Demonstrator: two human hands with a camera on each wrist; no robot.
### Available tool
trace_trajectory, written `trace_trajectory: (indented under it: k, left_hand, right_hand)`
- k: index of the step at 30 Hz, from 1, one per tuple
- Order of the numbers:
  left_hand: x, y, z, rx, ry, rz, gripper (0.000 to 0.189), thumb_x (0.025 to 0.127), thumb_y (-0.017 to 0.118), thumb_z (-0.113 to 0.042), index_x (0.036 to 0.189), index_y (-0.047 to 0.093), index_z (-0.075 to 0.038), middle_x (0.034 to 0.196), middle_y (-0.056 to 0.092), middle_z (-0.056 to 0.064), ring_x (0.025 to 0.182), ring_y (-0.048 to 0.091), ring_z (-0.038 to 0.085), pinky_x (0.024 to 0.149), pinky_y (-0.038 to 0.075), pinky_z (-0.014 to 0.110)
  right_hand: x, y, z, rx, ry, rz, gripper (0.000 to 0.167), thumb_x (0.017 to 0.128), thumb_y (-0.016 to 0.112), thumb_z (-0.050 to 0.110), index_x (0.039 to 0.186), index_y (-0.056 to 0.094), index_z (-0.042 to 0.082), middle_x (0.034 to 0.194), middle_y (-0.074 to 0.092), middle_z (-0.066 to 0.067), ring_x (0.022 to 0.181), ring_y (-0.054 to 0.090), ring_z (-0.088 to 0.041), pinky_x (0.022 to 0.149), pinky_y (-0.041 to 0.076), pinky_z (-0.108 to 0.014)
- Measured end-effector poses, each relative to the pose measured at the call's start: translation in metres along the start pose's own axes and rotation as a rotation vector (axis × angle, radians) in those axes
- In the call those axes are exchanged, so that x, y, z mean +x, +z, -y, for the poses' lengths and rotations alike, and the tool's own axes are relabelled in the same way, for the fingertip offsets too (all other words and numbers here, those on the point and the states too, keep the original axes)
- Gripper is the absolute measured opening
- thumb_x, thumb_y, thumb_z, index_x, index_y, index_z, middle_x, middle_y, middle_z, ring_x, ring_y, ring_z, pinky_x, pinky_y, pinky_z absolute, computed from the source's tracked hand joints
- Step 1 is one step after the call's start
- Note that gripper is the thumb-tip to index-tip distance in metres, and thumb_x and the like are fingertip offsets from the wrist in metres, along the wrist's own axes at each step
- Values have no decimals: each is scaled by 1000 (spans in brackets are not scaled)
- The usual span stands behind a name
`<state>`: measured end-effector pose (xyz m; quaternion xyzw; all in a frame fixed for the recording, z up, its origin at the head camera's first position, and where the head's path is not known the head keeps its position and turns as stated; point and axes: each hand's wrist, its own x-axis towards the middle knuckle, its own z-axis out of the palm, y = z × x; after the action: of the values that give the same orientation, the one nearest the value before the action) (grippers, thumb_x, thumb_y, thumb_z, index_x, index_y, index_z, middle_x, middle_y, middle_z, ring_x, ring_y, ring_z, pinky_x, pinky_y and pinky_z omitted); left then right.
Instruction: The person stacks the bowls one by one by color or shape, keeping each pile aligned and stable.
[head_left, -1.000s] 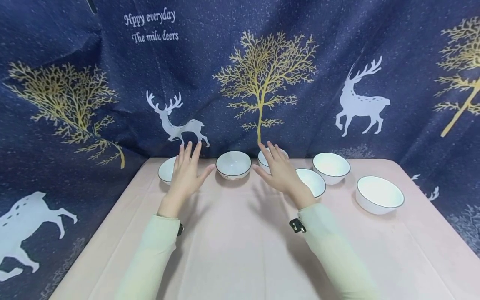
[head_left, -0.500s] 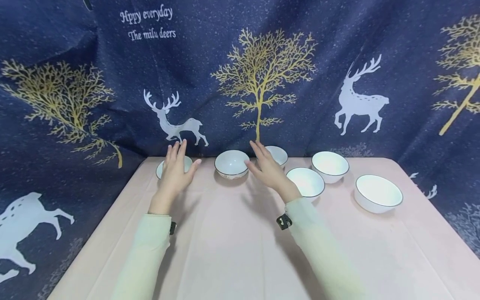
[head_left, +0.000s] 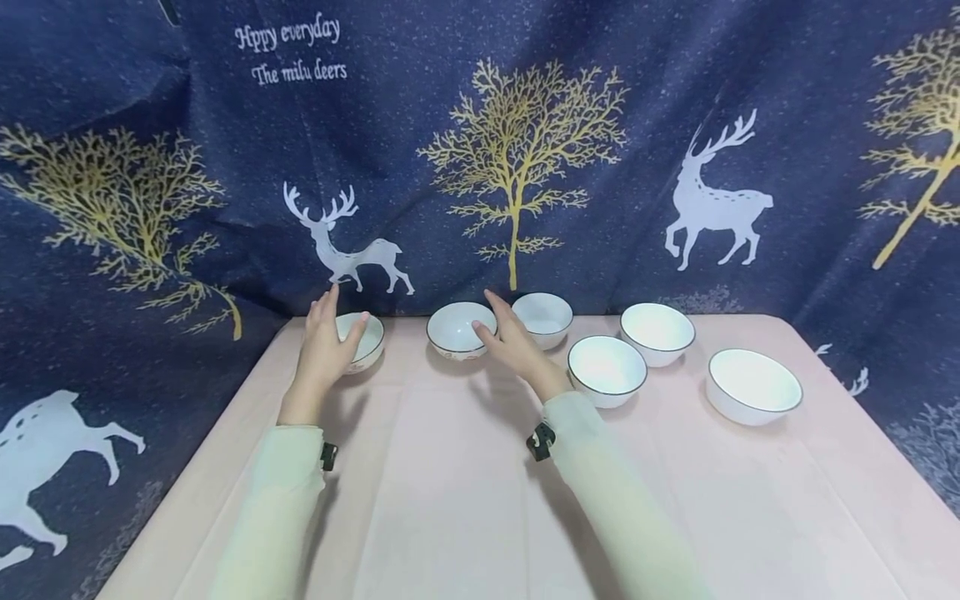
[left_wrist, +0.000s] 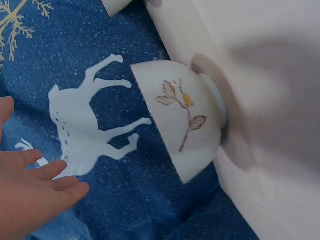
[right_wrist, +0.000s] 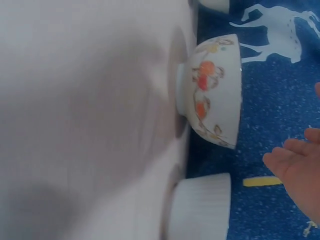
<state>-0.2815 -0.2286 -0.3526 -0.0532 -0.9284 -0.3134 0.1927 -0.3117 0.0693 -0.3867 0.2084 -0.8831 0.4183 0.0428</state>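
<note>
My left hand (head_left: pixel 320 350) is held over the left side of the leftmost bowl (head_left: pixel 367 343), its fingers straight and the thumb spread across the rim in the head view. That bowl (left_wrist: pixel 182 117) bears a brown leafy sprig with a yellow bud in the left wrist view. My right hand (head_left: pixel 517 343) hovers by the right side of the second bowl (head_left: pixel 456 327), thumb overlapping its rim in the head view. Orange and red flowers decorate this bowl (right_wrist: pixel 215 92) in the right wrist view. Both hands have extended fingers and hold nothing.
Right of my right hand stand a ribbed white bowl (right_wrist: pixel 202 210), a dark-rimmed bowl (head_left: pixel 607 371), another bowl (head_left: pixel 657 333) behind it and a larger bowl (head_left: pixel 753 387) farthest right. A pink cloth covers the table (head_left: pixel 450 500). A blue deer-print curtain (head_left: pixel 450 125) hangs behind.
Both hands have moved left and slightly lower; the left now lies at the leftmost bowl's left side, uncovering much of it. The right hand has come to the second bowl's edge. The bowls stay put.
</note>
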Motion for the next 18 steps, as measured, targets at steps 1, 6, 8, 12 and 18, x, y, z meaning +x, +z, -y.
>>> trace_trajectory:
  k: [1, 6, 8, 12, 18]
  left_hand:
    - [0, 0, 2, -9, -5, -2, 75, 98, 52, -37, 152, 17, 1, 153, 20, 30, 142, 11, 49, 113, 15, 67]
    - [0, 0, 11, -58, -55, -20, 73, 97, 53, -32, 151, 18, 3, 152, 20, 32, 141, 14, 50, 115, 14, 63]
    - [1, 0, 14, -73, -86, -23, 72, 98, 52, -31, 151, 18, 2, 151, 20, 33, 140, 15, 50, 115, 15, 62]
    - [3, 1, 22, -113, -135, -18, 73, 98, 50, -33, 152, 15, 1, 153, 17, 32, 140, 16, 49, 116, 15, 59]
    - [3, -1, 32, -220, -233, -13, 72, 100, 45, -37, 153, 12, -2, 157, 13, 26, 144, 10, 44, 119, 11, 55]
  right_hand:
    - [1, 2, -1, 14, 5, -3, 67, 101, 44, 36, 154, 15, 7, 158, 18, -15, 145, 19, -30, 120, 18, -44]
    - [4, 10, -7, 56, 45, -10, 67, 101, 43, 36, 154, 16, 7, 158, 19, -17, 144, 21, -32, 119, 20, -45]
    - [5, 12, -9, 69, 64, -8, 67, 101, 43, 36, 154, 16, 7, 157, 19, -18, 144, 21, -33, 119, 20, -45]
    - [6, 16, -11, 102, 91, -14, 67, 100, 44, 35, 154, 16, 6, 157, 19, -19, 144, 21, -33, 119, 20, -45]
    - [9, 20, -13, 114, 108, -36, 65, 100, 45, 29, 152, 18, 1, 156, 21, -20, 144, 22, -32, 120, 20, -42]
